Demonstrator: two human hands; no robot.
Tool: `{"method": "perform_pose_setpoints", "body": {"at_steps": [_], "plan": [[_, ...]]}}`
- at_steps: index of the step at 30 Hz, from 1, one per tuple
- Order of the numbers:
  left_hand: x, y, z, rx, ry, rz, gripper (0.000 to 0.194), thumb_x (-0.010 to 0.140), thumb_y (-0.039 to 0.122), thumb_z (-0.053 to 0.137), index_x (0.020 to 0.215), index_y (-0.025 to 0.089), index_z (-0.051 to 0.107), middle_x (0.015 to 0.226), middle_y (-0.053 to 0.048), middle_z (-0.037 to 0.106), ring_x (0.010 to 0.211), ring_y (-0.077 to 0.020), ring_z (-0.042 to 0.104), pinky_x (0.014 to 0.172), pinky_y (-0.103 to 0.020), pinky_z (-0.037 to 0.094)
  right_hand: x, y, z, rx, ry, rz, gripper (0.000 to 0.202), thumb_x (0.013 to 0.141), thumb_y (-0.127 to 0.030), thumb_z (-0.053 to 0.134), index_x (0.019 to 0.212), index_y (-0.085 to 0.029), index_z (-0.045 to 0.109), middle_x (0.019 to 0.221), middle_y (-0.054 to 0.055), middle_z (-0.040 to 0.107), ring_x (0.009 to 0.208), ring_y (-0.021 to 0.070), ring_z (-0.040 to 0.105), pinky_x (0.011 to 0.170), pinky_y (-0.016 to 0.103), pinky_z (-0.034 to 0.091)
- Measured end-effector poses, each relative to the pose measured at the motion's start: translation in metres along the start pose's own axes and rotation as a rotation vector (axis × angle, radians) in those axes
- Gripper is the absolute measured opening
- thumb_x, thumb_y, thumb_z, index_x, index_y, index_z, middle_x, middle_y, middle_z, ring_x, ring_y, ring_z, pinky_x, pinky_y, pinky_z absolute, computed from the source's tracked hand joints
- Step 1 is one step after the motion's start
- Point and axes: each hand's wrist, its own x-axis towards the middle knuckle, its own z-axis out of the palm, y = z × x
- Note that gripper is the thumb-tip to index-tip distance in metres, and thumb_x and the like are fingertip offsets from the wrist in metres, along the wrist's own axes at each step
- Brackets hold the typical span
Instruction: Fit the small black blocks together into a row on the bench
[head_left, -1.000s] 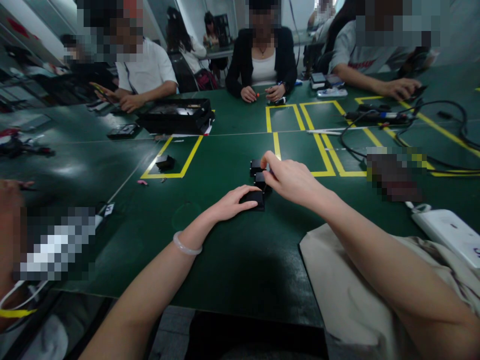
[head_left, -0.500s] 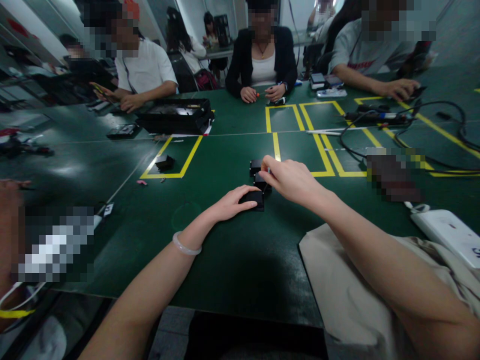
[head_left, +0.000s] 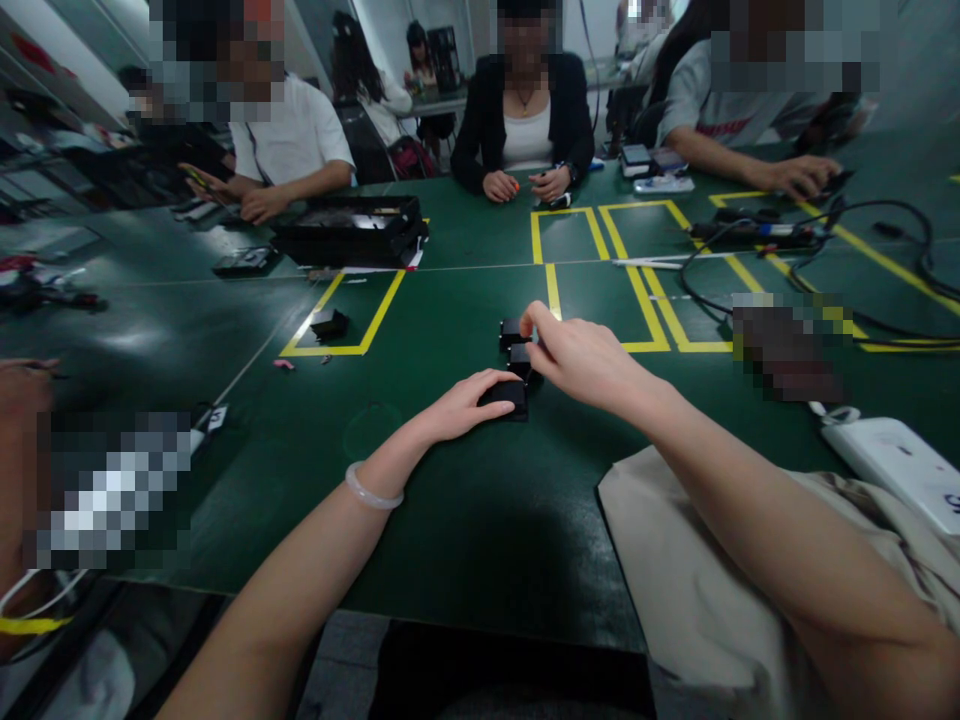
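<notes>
- The near black block (head_left: 505, 394) lies on the green counter (head_left: 450, 530), with plain green surface between it and the counter's near edge.
- The left hand (head_left: 466, 404) has its grip laid across that block, fingers over the far side and thumb over the near side.
- Just beyond stand the middle black block (head_left: 519, 358) and the far black block (head_left: 511, 329); green surface reaches left from them to a yellow tape outline (head_left: 385, 312).
- The right hand (head_left: 581, 352) is at these two blocks, its grip narrow; whether anything thin is pinched there, I cannot tell.
- On the right, beige cloth (head_left: 690, 560) overlaps the near edge under the right forearm, limiting elbow room.
- Right-hand fingers cover part of the middle and far blocks; the left hand covers the near block's left end.
- A white power strip (head_left: 900, 470) is cut off at the right border.
</notes>
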Motion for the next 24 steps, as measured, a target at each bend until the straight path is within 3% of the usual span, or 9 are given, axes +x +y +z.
{"method": "perform_pose_setpoints", "body": {"at_steps": [6, 10, 17, 21, 24], "plan": [[0.0004, -0.0004, 0.0001, 0.007, 0.005, 0.009, 0.045, 0.092, 0.048, 0.049, 0.131, 0.025, 0.049, 0.125, -0.005, 0.056, 0.114, -0.0230, 0.053, 0.099, -0.036, 0.040, 0.0006, 0.0003, -0.0003, -0.006, -0.021, 0.009, 0.025, 0.095, -0.039, 0.036, 0.106, -0.021, 0.050, 0.081, 0.004, 0.068, 0.071, 0.0192, 0.061, 0.053, 0.027, 0.022], [0.0004, -0.0005, 0.0002, 0.004, 0.002, 0.012, 0.045, 0.093, 0.047, 0.049, 0.131, 0.025, 0.049, 0.125, -0.006, 0.056, 0.114, -0.0229, 0.053, 0.098, -0.035, 0.041, 0.0009, 0.0020, 0.0008, 0.005, -0.009, 0.002, 0.024, 0.095, -0.032, 0.035, 0.112, -0.021, 0.048, 0.083, 0.003, 0.068, 0.069, 0.0186, 0.060, 0.053, 0.027, 0.022], [0.0003, 0.0002, 0.0001, 0.009, 0.000, 0.010, 0.046, 0.092, 0.047, 0.049, 0.132, 0.023, 0.049, 0.124, -0.007, 0.057, 0.114, -0.0242, 0.053, 0.099, -0.037, 0.041, 0.0020, 0.0021, 0.0022, -0.002, -0.002, 0.001, 0.024, 0.095, -0.037, 0.036, 0.105, -0.022, 0.051, 0.079, 0.003, 0.067, 0.068, 0.0186, 0.060, 0.052, 0.027, 0.021], [0.0001, 0.0001, 0.0000, -0.003, -0.002, 0.008, 0.046, 0.092, 0.047, 0.051, 0.132, 0.024, 0.049, 0.126, -0.007, 0.056, 0.115, -0.0243, 0.053, 0.100, -0.037, 0.041, 0.0011, 0.0026, 0.0025, 0.028, 0.017, -0.008, 0.024, 0.093, -0.031, 0.037, 0.113, -0.021, 0.048, 0.081, 0.003, 0.067, 0.067, 0.0180, 0.059, 0.052, 0.027, 0.022], [0.0000, -0.0010, 0.0003, -0.004, 0.002, 0.003, 0.048, 0.091, 0.048, 0.052, 0.132, 0.024, 0.048, 0.125, -0.006, 0.057, 0.115, -0.0245, 0.053, 0.099, -0.038, 0.041, 0.0009, 0.0032, 0.0034, 0.062, 0.027, -0.011, 0.024, 0.093, -0.035, 0.039, 0.111, -0.021, 0.047, 0.081, 0.002, 0.067, 0.068, 0.0182, 0.059, 0.052, 0.026, 0.023]]}}
